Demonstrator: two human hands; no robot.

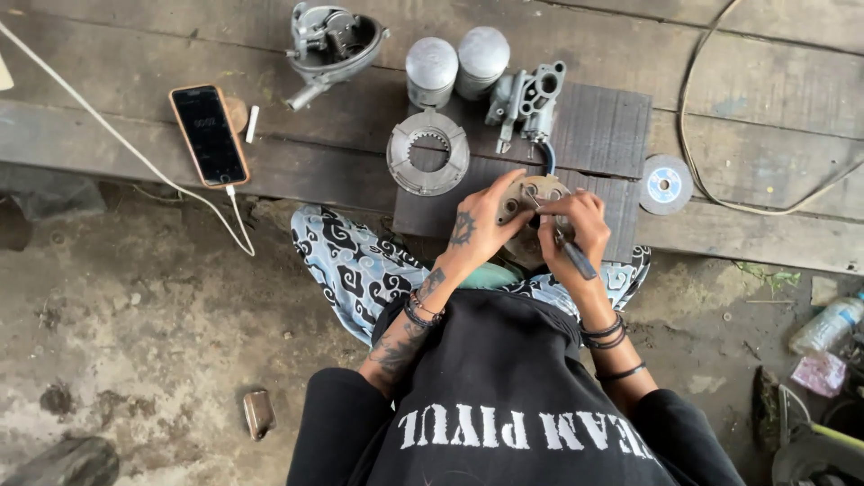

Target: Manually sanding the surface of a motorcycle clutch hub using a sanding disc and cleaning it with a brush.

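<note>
Fingers of my left hand (481, 225) are clamped on a round metal engine part (531, 193) sitting on the dark mat (603, 126) at the plank edge. My right hand (576, 225) is closed around a slim tool (567, 247), tip on that part. 2 pistons (454, 65) stand behind, a toothed ring (427, 153) beside.

Weathered wooden planks (738, 90) carry a phone (209, 135), two pistons (456, 65), a toothed ring (427, 151), a grinding disc (664, 184) (grey, blue centre) and a cable (711, 171).
</note>
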